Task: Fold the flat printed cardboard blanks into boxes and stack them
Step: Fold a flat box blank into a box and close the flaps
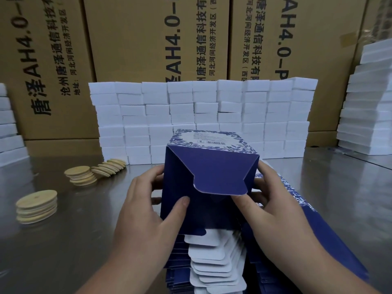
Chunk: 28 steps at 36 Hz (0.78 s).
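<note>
A pile of flat blanks [212, 262] lies at the near edge of a shiny metal surface [63, 240]. The blanks are dark blue with white rounded tabs fanned out at the front. The pile spreads to the right, where a strip of blue-and-white floral print shows beneath the right wrist.

Two bare forearms reach in from the bottom, and both hands grip a partly folded box [203, 209] held just above the pile at the centre of the view. The left hand [144, 211] curls its fingers round the box's left side, with the thumb laid on the dark blue face turned toward the viewer. The right hand [273, 204] wraps its fingers round the right side, its thumb tip pressed at the lower edge of a tongue flap [220, 179]. This flap is folded down across the blue face. The box's upper side carries a white panel with a floral border and a barcode.

To the left on the surface, wooden discs [37, 206] sit in a short stack. A second stack [81, 176] lies farther back, with a toppled row of discs leaning beside it.

Behind the box, white blocks [201, 111] are stacked in neat columns like a low wall. More white blocks stand at the far left and far right edges. At the back, tall brown cartons [127, 39] printed with black Chinese characters and "AH4.0" fill the view.
</note>
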Motion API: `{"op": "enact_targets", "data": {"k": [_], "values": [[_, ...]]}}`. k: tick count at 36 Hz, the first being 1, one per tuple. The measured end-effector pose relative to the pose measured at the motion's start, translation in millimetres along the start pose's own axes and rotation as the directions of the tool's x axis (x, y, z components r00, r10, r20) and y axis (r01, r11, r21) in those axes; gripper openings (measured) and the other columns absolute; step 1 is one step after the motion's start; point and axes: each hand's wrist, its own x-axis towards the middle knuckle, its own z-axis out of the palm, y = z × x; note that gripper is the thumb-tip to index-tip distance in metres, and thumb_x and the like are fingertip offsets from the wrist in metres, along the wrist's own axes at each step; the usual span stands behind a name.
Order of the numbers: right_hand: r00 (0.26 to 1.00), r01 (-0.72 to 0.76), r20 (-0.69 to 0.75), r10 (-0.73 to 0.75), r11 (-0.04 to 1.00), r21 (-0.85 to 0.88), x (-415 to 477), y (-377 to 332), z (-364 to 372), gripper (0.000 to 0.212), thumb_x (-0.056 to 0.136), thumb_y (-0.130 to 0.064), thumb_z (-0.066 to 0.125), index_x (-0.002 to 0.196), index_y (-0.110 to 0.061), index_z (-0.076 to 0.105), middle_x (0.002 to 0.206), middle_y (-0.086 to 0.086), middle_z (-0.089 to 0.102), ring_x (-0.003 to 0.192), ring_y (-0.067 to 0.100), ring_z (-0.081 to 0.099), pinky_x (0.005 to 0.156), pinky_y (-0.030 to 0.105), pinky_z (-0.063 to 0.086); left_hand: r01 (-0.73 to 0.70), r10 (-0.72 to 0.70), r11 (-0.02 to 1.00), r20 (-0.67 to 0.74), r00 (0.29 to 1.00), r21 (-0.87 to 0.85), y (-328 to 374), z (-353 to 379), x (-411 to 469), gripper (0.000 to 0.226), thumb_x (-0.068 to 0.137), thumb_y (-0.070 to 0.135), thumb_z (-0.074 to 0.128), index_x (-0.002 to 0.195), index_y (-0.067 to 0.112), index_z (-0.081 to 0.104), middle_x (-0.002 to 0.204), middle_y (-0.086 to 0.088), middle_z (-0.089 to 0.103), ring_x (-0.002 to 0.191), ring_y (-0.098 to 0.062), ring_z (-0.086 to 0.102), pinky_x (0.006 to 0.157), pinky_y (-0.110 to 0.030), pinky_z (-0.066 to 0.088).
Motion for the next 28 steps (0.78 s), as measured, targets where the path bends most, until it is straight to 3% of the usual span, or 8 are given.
{"op": "enact_targets", "data": {"k": [5, 9, 11, 15, 18, 21, 25, 28], "values": [[0.995, -0.021, -0.093, 0.021, 1.0, -0.005, -3.1, -5.5, 3.1, 0.066, 0.068, -0.055, 0.062, 0.1, -0.086, 0.013, 0.111, -0.047, 0.048, 0.094, -0.016, 0.056, 0.07, 0.017, 0.045, -0.138, 0.137, 0.98, 0.016, 0.99, 0.146, 0.1, 0.6, -3.3, 0.08, 0.071, 0.028, 0.074, 0.108, 0.075, 0.021, 0.115, 0.041, 0.041, 0.094, 0.016, 0.051, 0.068, -0.015, 0.04], [0.995, -0.01, -0.102, 0.005, 0.998, -0.055, -4.0, -7.3, 4.0, 0.07, 0.067, -0.055, 0.062, 0.102, -0.087, 0.01, 0.113, -0.048, 0.047, 0.093, -0.015, 0.057, 0.07, 0.021, 0.046, -0.343, 0.327, 0.844, 0.112, 0.938, 0.412, 2.8, -4.5, 0.4, 0.095, 0.071, 0.023, 0.079, 0.136, 0.039, 0.012, 0.133, -0.002, 0.046, 0.066, -0.006, 0.06, 0.045, -0.019, 0.043], [0.995, -0.011, -0.098, 0.005, 0.998, -0.064, -4.3, -5.9, 3.5, 0.07, 0.068, -0.055, 0.061, 0.111, -0.083, 0.014, 0.114, -0.044, 0.05, 0.093, -0.013, 0.059, 0.072, 0.024, 0.048, -0.422, 0.393, 0.77, 0.165, 0.905, 0.478, 4.7, -6.4, 2.8, 0.085, 0.078, 0.024, 0.073, 0.139, 0.03, 0.014, 0.137, -0.017, 0.043, 0.059, -0.017, 0.06, 0.037, -0.024, 0.043], [0.996, -0.012, -0.086, 0.007, 0.998, -0.057, -4.8, -3.3, 2.8, 0.07, 0.07, -0.051, 0.062, 0.126, -0.07, 0.023, 0.114, -0.038, 0.056, 0.092, -0.006, 0.062, 0.077, 0.031, 0.05, -0.457, 0.415, 0.74, 0.199, 0.888, 0.494, 7.4, -8.1, 4.5, 0.074, 0.081, 0.025, 0.067, 0.138, 0.03, 0.02, 0.141, -0.019, 0.039, 0.053, -0.016, 0.062, 0.039, -0.01, 0.025], [0.996, -0.002, -0.085, -0.002, 0.999, -0.052, -3.6, -3.5, 2.7, 0.066, 0.07, -0.048, 0.061, 0.121, -0.073, 0.027, 0.111, -0.038, 0.057, 0.09, -0.007, 0.062, 0.073, 0.028, 0.049, -0.467, 0.423, 0.746, 0.204, 0.883, 0.474, 8.7, -8.0, 3.5, 0.065, 0.08, 0.021, 0.07, 0.133, 0.027, 0.034, 0.139, -0.02, 0.04, 0.054, -0.002, 0.05, 0.049, -0.001, 0.014], [0.997, -0.002, -0.08, -0.002, 0.999, -0.041, -3.0, -4.1, 3.4, 0.065, 0.068, -0.049, 0.059, 0.12, -0.074, 0.028, 0.109, -0.037, 0.058, 0.088, -0.006, 0.063, 0.073, 0.03, 0.051, -0.453, 0.406, 0.743, 0.205, 0.89, 0.493, 9.8, -7.4, 3.4, 0.049, 0.079, 0.017, 0.07, 0.12, 0.022, 0.044, 0.136, -0.022, 0.044, 0.057, -0.007, 0.043, 0.049, 0.001, 0.01], [0.997, 0.007, -0.077, -0.011, 0.999, -0.049, -4.3, -2.2, 3.8, 0.066, 0.067, -0.051, 0.059, 0.123, -0.071, 0.03, 0.111, -0.03, 0.061, 0.092, -0.001, 0.065, 0.079, 0.036, 0.055, -0.395, 0.349, 0.77, 0.188, 0.918, 0.5, 9.6, -5.8, 3.6, 0.037, 0.078, 0.024, 0.062, 0.113, 0.028, 0.05, 0.135, -0.021, 0.047, 0.064, -0.017, 0.068, 0.049, -0.009, 0.032], [0.997, 0.017, -0.072, -0.021, 0.998, -0.057, -4.7, -1.5, 3.3, 0.066, 0.068, -0.052, 0.058, 0.125, -0.07, 0.029, 0.112, -0.031, 0.06, 0.092, -0.002, 0.064, 0.079, 0.034, 0.054, -0.38, 0.335, 0.795, 0.179, 0.925, 0.473, 7.7, -5.7, 2.8, 0.034, 0.083, 0.031, 0.062, 0.116, 0.03, 0.052, 0.14, -0.017, 0.043, 0.08, -0.013, 0.068, 0.052, -0.013, 0.037]]}}
